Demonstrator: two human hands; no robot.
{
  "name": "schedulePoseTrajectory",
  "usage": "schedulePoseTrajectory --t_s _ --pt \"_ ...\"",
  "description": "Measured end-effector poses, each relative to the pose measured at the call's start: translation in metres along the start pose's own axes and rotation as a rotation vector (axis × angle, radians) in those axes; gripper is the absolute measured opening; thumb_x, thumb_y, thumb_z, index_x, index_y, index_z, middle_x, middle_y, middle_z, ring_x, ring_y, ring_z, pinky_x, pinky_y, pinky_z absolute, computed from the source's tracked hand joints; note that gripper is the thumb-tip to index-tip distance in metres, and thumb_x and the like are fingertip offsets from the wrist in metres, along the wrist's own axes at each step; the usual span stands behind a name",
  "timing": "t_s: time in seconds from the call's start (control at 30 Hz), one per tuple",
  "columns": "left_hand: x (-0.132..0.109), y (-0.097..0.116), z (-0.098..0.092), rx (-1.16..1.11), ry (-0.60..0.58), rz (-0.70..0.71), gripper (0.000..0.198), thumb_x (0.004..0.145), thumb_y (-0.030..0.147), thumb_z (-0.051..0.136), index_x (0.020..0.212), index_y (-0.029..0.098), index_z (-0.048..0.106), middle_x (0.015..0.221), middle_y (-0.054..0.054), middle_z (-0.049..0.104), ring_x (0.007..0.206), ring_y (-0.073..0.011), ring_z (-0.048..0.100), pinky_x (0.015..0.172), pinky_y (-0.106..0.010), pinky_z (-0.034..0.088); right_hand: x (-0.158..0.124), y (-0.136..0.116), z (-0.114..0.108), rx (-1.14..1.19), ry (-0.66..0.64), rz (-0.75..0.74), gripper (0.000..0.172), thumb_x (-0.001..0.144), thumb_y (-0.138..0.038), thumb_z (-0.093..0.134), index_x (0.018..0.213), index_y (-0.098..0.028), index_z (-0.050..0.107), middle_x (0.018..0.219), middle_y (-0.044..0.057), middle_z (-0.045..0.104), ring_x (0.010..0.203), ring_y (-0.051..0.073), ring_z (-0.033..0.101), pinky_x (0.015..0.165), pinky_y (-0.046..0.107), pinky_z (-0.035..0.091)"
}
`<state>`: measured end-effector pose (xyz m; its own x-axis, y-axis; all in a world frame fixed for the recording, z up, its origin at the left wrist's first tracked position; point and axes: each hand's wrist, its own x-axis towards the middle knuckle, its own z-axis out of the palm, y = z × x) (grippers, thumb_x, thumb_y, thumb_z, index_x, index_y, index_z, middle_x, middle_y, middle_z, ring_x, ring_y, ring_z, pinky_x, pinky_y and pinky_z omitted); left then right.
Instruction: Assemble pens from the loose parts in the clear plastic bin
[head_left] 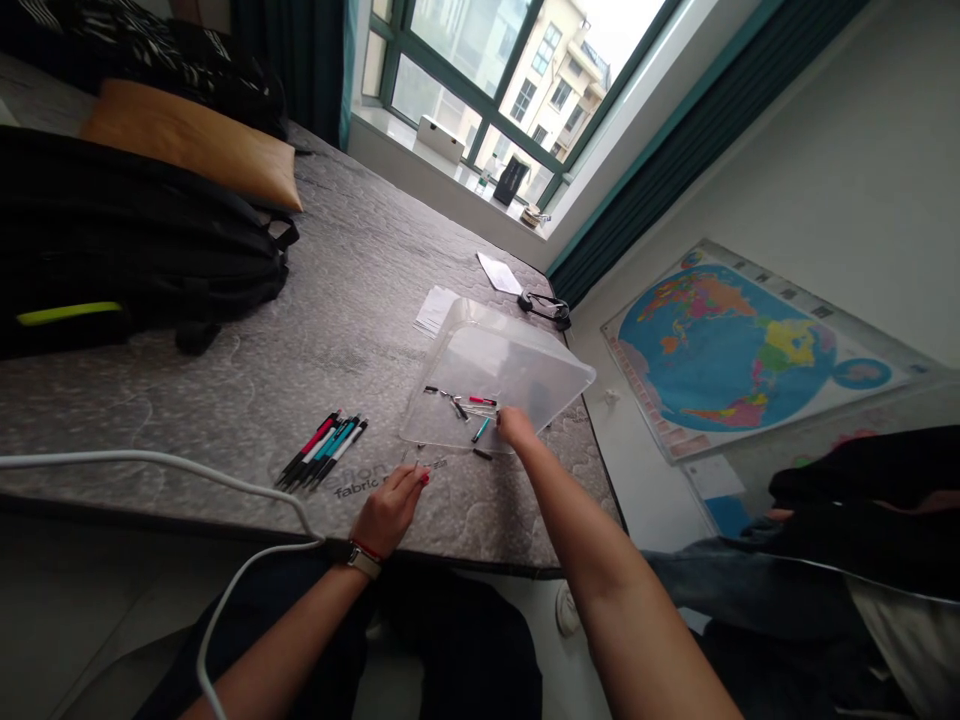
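My left hand (pixel 390 508) is closed in a pinch above the grey quilted surface, with a small red piece (pixel 424 479) at its fingertips; its exact kind is too small to tell. My right hand (pixel 516 428) reaches to the near side of a clear plastic box (pixel 517 350), its fingers closed, and what they hold is hidden. Beside those fingers lie loose pen parts: a red barrel (pixel 482 401), a teal barrel (pixel 480 430) and several black and thin pieces. Left of my left hand, assembled pens (pixel 322 452) in pink, white, teal and black lie side by side.
A white cable (pixel 150 457) crosses the left front edge. Behind it sit a black backpack (pixel 135 230) and a tan cushion (pixel 202 140). Papers (pixel 435 310) and a black strapped item (pixel 546 308) lie past the box. A world map (pixel 727 340) hangs on the right wall.
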<state>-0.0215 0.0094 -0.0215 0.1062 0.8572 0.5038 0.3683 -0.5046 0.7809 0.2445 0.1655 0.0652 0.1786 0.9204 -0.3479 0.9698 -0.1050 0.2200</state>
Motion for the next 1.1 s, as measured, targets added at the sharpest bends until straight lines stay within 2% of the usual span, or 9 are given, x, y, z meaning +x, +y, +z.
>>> schedulePoseTrajectory --t_s 0.2,0.33,0.47,0.53,0.6,0.67,0.77,1.0,1.1 --pt "0.001 0.001 -0.001 0.006 0.015 0.008 0.028 0.097 0.024 0.045 0.122 0.025 0.058 0.112 -0.006 0.066 0.104 -0.0178 0.065 0.093 -0.033 0.055 -0.005 0.004 -0.004 0.028 0.015 -0.141 0.017 0.08 -0.016 0.064 0.096 -0.013 0.07 0.113 0.015 0.068 0.105 0.024 0.063 0.087 0.025 0.045" --pt "0.001 0.002 -0.002 0.013 0.017 0.008 0.027 0.097 0.024 0.046 0.121 0.025 0.059 0.111 -0.006 0.066 0.102 -0.0173 0.066 0.092 -0.032 0.055 -0.021 0.002 -0.011 0.079 0.109 -0.164 0.017 0.085 -0.02 0.057 0.097 -0.013 0.067 0.102 0.012 0.07 0.096 0.02 0.065 0.082 0.025 0.046" --pt "0.001 0.003 -0.001 0.035 0.015 0.012 0.026 0.097 0.024 0.046 0.12 0.025 0.059 0.109 -0.005 0.066 0.1 -0.0164 0.066 0.09 -0.03 0.055 -0.064 -0.012 -0.006 0.435 0.282 -0.223 0.02 0.09 -0.021 0.048 0.098 -0.014 0.064 0.08 0.004 0.069 0.073 0.015 0.065 0.069 0.024 0.05" --pt "0.001 0.003 -0.001 0.044 -0.001 0.005 0.027 0.097 0.025 0.046 0.121 0.025 0.059 0.109 -0.005 0.067 0.098 -0.0163 0.066 0.089 -0.03 0.056 -0.095 -0.026 -0.002 0.652 0.283 -0.377 0.016 0.09 -0.023 0.052 0.096 -0.016 0.065 0.074 0.001 0.067 0.065 0.013 0.064 0.064 0.023 0.05" --pt "0.0 0.003 0.0 0.051 -0.021 0.001 0.028 0.097 0.025 0.046 0.122 0.025 0.059 0.11 -0.005 0.067 0.098 -0.0163 0.067 0.089 -0.029 0.055 -0.126 -0.044 -0.001 0.741 0.26 -0.546 0.014 0.09 -0.025 0.056 0.095 -0.018 0.068 0.079 0.001 0.068 0.067 0.012 0.064 0.063 0.022 0.05" --pt "-0.002 0.001 0.001 0.057 -0.035 0.004 0.028 0.097 0.026 0.046 0.122 0.026 0.06 0.111 -0.005 0.067 0.097 -0.0159 0.067 0.088 -0.029 0.055 -0.15 -0.06 -0.003 0.702 0.254 -0.696 0.013 0.091 -0.025 0.059 0.096 -0.02 0.07 0.087 0.003 0.068 0.074 0.012 0.064 0.069 0.022 0.051" --pt "-0.004 -0.001 0.001 0.078 -0.034 0.027 0.028 0.097 0.026 0.046 0.122 0.026 0.06 0.112 -0.005 0.067 0.096 -0.0155 0.067 0.088 -0.028 0.055 -0.166 -0.077 -0.008 0.575 0.282 -0.802 0.013 0.092 -0.022 0.059 0.096 -0.02 0.071 0.088 0.004 0.066 0.078 0.013 0.062 0.076 0.023 0.048" --pt "-0.008 -0.004 0.003 0.168 -0.039 0.068 0.03 0.097 0.024 0.047 0.123 0.026 0.062 0.112 -0.005 0.068 0.095 -0.0157 0.068 0.084 -0.025 0.056 -0.163 -0.091 -0.015 0.272 0.229 -0.843 0.017 0.092 -0.013 0.055 0.089 -0.016 0.071 0.084 0.005 0.062 0.074 0.013 0.06 0.072 0.023 0.045" --pt "-0.009 -0.004 0.003 0.165 -0.033 0.067 0.026 0.096 0.024 0.048 0.117 0.025 0.064 0.11 -0.005 0.068 0.093 -0.0155 0.068 0.083 -0.025 0.056 -0.158 -0.093 -0.021 0.281 0.173 -0.89 0.013 0.091 -0.016 0.059 0.093 -0.017 0.072 0.086 0.005 0.064 0.075 0.013 0.06 0.074 0.023 0.044"
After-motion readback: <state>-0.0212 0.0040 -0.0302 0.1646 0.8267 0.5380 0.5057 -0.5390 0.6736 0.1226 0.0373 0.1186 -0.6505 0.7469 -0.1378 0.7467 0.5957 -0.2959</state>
